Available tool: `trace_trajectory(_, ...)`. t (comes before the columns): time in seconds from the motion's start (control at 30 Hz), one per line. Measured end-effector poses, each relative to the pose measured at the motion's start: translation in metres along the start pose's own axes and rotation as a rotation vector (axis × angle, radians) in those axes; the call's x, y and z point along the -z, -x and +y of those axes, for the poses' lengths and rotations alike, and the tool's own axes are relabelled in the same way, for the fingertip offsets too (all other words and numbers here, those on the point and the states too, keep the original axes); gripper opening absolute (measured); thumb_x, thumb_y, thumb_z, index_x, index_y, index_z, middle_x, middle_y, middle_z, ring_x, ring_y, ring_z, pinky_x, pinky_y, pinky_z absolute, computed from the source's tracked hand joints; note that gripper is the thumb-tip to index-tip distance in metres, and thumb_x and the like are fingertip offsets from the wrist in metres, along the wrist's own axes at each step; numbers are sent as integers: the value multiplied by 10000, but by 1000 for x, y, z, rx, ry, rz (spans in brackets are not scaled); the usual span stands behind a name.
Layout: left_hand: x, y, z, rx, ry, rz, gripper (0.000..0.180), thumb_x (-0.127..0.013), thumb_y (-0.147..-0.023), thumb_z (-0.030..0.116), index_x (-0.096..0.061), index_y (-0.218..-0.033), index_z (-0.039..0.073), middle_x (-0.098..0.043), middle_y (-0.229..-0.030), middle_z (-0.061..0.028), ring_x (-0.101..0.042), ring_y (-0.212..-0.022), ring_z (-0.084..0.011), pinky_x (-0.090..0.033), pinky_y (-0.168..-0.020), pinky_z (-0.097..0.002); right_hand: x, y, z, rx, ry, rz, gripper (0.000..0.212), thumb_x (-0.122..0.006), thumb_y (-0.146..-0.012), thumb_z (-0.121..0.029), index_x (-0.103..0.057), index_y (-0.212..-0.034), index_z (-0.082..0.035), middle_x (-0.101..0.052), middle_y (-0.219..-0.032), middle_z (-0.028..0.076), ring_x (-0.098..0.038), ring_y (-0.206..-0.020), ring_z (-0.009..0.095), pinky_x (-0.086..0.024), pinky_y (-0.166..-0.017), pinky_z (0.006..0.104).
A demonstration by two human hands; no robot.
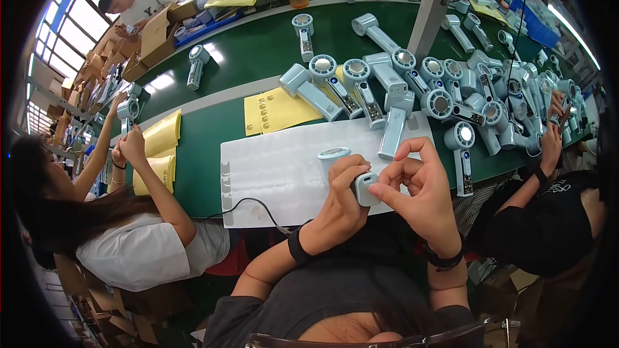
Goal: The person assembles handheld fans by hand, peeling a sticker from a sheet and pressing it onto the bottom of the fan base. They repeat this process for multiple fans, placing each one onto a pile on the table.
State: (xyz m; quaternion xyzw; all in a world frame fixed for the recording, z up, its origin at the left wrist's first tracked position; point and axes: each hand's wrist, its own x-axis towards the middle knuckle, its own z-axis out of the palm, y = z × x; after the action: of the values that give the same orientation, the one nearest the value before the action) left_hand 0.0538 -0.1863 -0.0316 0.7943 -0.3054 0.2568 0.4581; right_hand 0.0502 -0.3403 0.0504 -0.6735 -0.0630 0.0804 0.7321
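Observation:
My left hand is wrapped round the handle of a light blue handheld fan. The handle's end, with a small dark slot in it, points up toward me, and the fan's round head shows beyond my knuckles. My right hand has its thumb and curled fingers drawn together in a pinch against the edge of that end. Whether a small piece sits between those fingertips is hidden. Both hands are over a white foam sheet on the green table.
A pile of similar fans covers the table to the right, several with open handles. Yellow envelopes lie beyond the sheet. A metal post rises behind. Co-workers sit at left and right, and a black cable crosses the sheet's near-left corner.

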Motion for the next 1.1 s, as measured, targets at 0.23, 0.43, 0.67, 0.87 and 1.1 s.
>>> trace_trajectory(0.23, -1, 2, -2, -3, -11, 4, 676, -651, -706, -179, -292, -1245, 19, -449, -1157, -230, -526, -1024, -340, -441, -906, -426, -8, 3, 0, 85, 142, 61, 439, -739, -792, 53, -406, -1056, -58, -604, -774, 28, -516, -690, 52, -415, -635, 199)
trace_trajectory(0.43, 18, -5, -5, -127, 58, 57, 615, -638, -712, -133, -353, -1234, 23, -508, -1139, -195, -536, -1039, -341, -384, -984, -470, -3, 3, -10, 139, 519, 113, 332, -718, -856, -46, -438, -1034, -58, -581, -733, 10, -491, -653, 53, -397, -612, 204)
trace_trajectory(0.67, 90, -83, -69, -268, -605, -318, 442, -547, -789, -43, -454, -1210, 52, -523, -1274, -127, -482, -1261, -277, -214, -1157, -514, 56, -20, 57, -123, 226, 232, 244, -678, -903, -167, -502, -1003, -30, -558, -689, 35, -488, -588, 91, -394, -587, 234)
trace_trajectory(0.87, 108, -140, -217, -290, -970, -437, 416, -493, -820, -74, -456, -1208, 72, -512, -1281, -123, -454, -1288, -258, -223, -1167, -510, 80, -31, 112, 179, 867, 476, 200, -699, -850, -124, -561, -952, -22, -569, -677, 83, -508, -553, 196, -428, -577, 313)
trace_trajectory(1.1, 73, -187, -294, -452, -1057, -596, 423, -511, -844, -28, -463, -1236, 126, -520, -1268, -123, -477, -1268, -267, -317, -1113, -493, 82, -44, 107, 128, 962, 487, 218, -682, -841, -100, -588, -1020, -21, -606, -768, 151, -583, -659, 295, -463, -618, 397)
